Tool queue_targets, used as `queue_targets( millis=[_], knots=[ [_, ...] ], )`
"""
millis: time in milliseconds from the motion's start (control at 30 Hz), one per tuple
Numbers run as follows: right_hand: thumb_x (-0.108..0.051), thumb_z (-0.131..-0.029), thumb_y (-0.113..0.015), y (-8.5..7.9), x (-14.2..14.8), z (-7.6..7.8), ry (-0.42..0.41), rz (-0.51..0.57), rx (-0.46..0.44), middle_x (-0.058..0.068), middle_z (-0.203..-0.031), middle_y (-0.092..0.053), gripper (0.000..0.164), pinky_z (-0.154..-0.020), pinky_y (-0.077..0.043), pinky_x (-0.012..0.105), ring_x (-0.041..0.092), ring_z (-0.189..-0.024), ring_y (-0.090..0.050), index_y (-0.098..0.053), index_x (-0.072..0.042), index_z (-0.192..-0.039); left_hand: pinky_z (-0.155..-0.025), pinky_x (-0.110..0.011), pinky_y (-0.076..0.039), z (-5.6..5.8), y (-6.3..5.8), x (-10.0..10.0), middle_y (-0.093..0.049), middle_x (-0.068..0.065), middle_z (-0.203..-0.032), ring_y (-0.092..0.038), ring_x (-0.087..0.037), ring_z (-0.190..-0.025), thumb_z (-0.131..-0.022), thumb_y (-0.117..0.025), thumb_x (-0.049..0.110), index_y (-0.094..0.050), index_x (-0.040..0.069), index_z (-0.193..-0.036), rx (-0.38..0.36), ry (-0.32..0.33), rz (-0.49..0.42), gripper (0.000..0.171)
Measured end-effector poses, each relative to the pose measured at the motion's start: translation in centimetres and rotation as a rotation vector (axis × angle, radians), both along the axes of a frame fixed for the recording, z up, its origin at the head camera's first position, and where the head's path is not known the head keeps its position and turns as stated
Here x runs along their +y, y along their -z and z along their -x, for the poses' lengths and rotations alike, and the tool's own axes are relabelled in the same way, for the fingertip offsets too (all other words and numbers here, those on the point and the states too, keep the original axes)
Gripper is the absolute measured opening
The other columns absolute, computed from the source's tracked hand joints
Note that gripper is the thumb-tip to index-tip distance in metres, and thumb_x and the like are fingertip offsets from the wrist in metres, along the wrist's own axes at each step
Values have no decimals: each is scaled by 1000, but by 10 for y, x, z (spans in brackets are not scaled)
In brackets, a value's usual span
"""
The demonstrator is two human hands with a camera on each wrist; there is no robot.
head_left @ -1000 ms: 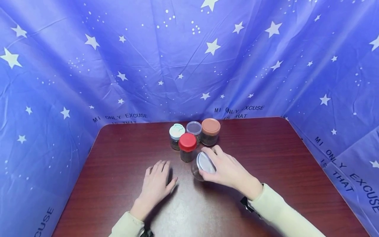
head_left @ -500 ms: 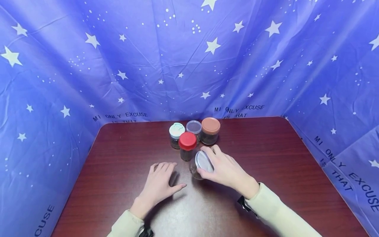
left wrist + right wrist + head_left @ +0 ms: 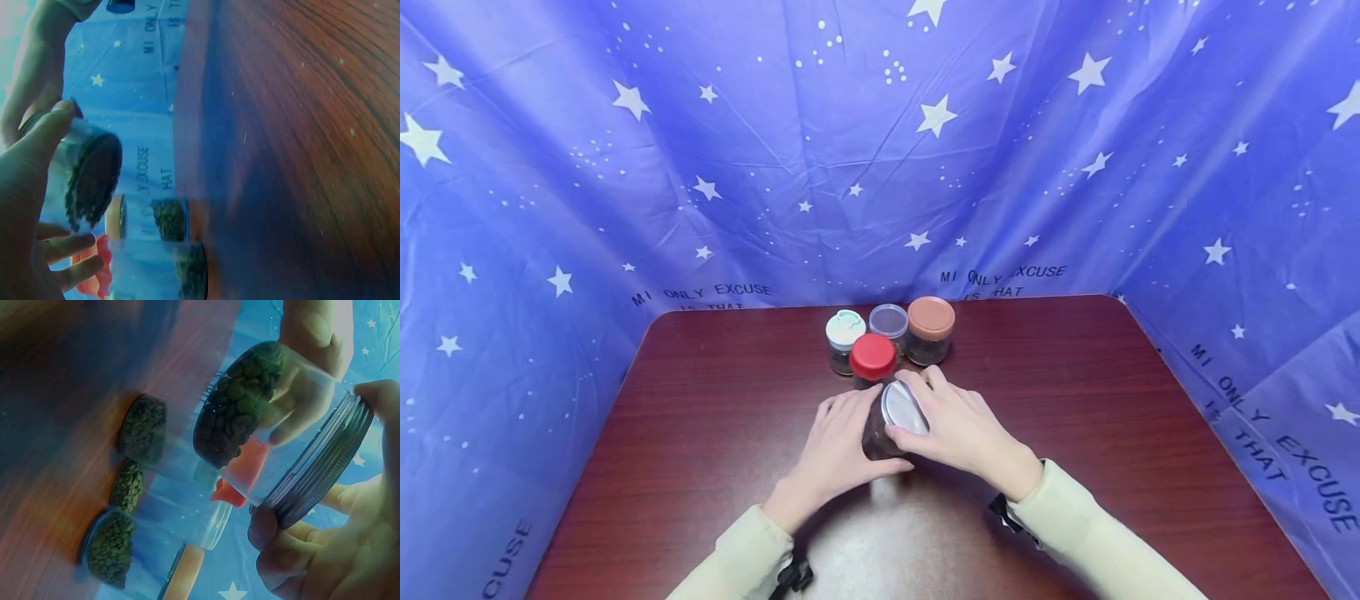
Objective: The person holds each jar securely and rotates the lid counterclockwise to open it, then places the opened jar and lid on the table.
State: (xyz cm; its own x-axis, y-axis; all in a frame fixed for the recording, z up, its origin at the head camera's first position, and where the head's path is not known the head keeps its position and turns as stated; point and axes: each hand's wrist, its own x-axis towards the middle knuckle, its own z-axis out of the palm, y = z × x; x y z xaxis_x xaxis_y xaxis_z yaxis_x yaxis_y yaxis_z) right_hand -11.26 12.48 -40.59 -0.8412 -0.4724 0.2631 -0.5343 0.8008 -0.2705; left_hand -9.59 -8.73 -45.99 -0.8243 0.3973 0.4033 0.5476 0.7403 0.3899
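Note:
A clear glass jar (image 3: 875, 435) with a silver screw lid (image 3: 904, 407) is held tilted off the table, its base turned toward the left. Dark pellet-like pieces fill its lower part in the right wrist view. My right hand (image 3: 958, 423) grips the lid by its rim, thumb and fingers on opposite sides. Around the glass body, my left hand (image 3: 833, 446) is spread, thumb on the near side and fingers on the far side, both fairly straight. Just behind stands a red-lidded jar (image 3: 872, 357), partly hidden by the tilted jar and left hand.
Behind the red-lidded jar, a mint-lidded jar (image 3: 846, 330), a jar with a translucent lid (image 3: 889, 322) and an orange-lidded jar (image 3: 931, 320) stand close together on the brown wooden table (image 3: 722, 358). A blue star-printed curtain (image 3: 805, 142) surrounds the table's back and sides.
My left hand has moved up and right from the table to straddle the glass body. The tilted jar and my right hand have shifted slightly left. The other jars stay put.

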Motion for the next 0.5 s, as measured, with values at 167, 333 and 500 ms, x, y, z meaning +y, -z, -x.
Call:
queue_targets(
  millis=[167,333,500],
  knots=[
    [-59,-87,-70,-2,-5,-2,-11,-4,-1,5,-113,-56,64,-60,-56,42,21,-85,-67,-57,-22,-137,-103,-50,-42,1,1,7,-65,-6,-134,-58,-25,-124,-66,-87,70,-45,9,-153,-24,-30,-24,114],
    [-58,-88,-70,-4,-5,-4,-9,-7,-11,5,-112,-56,63,-60,-55,42,21,-83,-66,-57,-21,-138,-103,-48,-42,3,5,12,-67,-7,-128,-59,-25,-119,-64,-88,69,-48,7,-151,-22,-64,-30,114],
    [-57,-88,-70,-3,-5,-6,-18,-7,0,5,-110,-56,63,-59,-55,41,21,-81,-67,-58,-19,-136,-105,-50,-42,3,12,14,-68,-8,-125,-60,-25,-121,-66,-89,62,-54,7,-143,-21,-61,-56,101]
  ],
)
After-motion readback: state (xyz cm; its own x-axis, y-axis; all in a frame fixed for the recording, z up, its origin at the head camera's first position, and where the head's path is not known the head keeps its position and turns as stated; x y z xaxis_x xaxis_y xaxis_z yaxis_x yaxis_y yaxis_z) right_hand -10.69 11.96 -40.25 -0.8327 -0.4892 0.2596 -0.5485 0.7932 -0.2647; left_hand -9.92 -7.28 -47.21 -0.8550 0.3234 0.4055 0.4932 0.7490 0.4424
